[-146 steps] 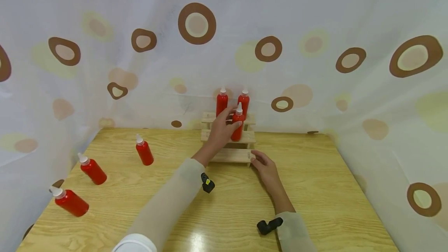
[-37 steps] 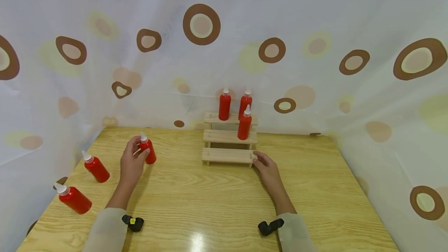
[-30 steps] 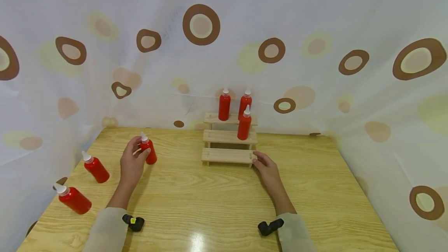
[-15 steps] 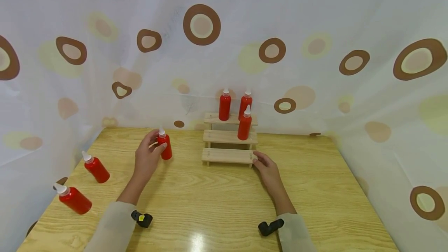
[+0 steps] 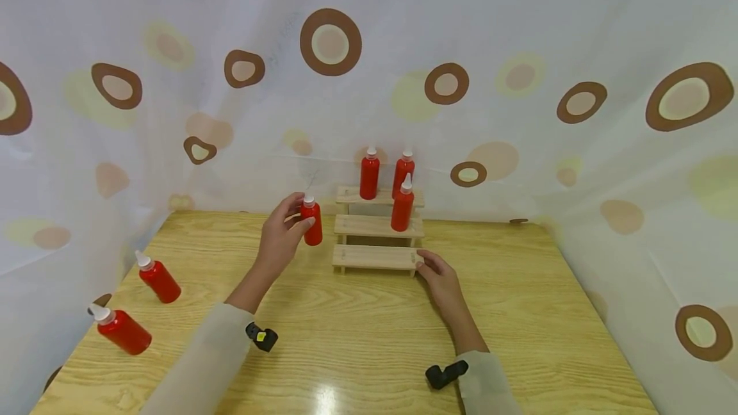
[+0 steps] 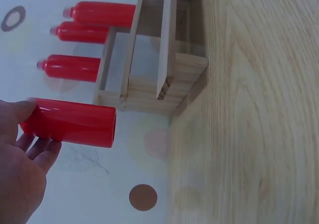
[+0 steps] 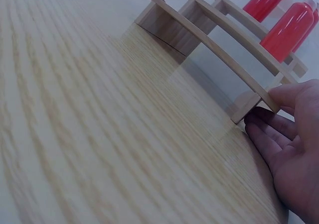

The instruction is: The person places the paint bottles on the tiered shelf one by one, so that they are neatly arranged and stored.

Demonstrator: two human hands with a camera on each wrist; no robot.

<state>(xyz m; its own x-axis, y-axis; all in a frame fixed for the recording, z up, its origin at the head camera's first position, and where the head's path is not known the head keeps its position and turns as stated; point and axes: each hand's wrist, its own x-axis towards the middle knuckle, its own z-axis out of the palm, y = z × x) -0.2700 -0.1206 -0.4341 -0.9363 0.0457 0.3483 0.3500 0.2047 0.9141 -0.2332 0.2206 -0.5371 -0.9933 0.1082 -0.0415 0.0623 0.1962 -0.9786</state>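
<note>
My left hand (image 5: 279, 237) pinches a red squeeze bottle (image 5: 312, 225) with a white nozzle cap, left of a three-step wooden rack (image 5: 373, 257). In the left wrist view this bottle (image 6: 75, 122) is clear of the rack, its base facing the steps. Thumb and fingers of my right hand (image 5: 442, 282) grip the right end of the lowest step; the right wrist view has the thumb on top and the fingers by the leg. Two red bottles (image 5: 369, 178) stand on the top step. Another bottle (image 5: 401, 211) stands at the right of the middle step.
Toward the left table edge are two more red bottles, one farther back (image 5: 160, 281) and one nearer (image 5: 124, 332). A patterned curtain (image 5: 254, 120) hangs behind and at both sides of the wooden table (image 5: 357, 338).
The third bottle was set on the middle step. My left hand then took another bottle from the left, lifted it and carried it right toward the rack. My right hand stays put.
</note>
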